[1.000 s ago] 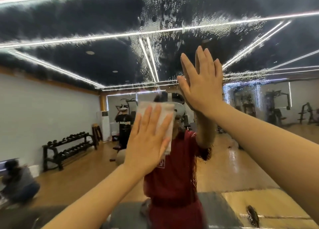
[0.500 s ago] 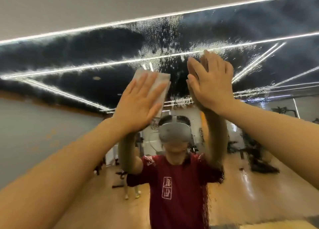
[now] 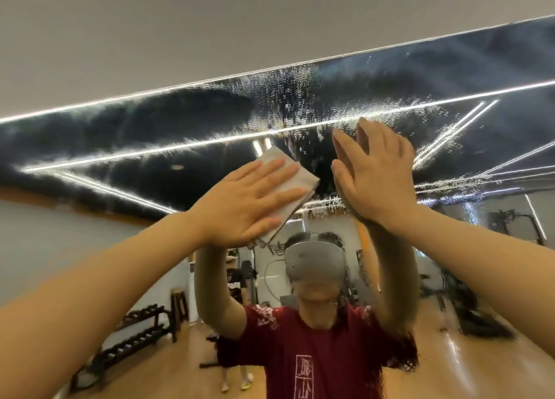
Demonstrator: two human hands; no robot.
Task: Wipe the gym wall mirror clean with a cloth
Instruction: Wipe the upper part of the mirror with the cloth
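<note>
The wall mirror [image 3: 150, 134] fills the view, and its top edge runs slanted under a plain grey wall [image 3: 210, 23]. Water droplets [image 3: 294, 104] speckle the glass near that top edge, above both hands. My left hand [image 3: 243, 206] lies flat on a folded white cloth [image 3: 295, 179] and presses it against the glass, fingers pointing right. To its right, my right hand [image 3: 375, 176] rests flat on the mirror with fingers up and apart, holding nothing.
The glass reflects me in a red shirt [image 3: 315, 347] with a grey headset [image 3: 312, 263]. It also reflects a dumbbell rack [image 3: 135, 335] at lower left, gym machines [image 3: 480, 308] at right, another person [image 3: 237, 281] behind, and ceiling light strips.
My left hand slid the cloth upward on the glass, then turned so its fingers point right. The view tilted up toward the mirror's top edge. My right hand stayed flat on the glass.
</note>
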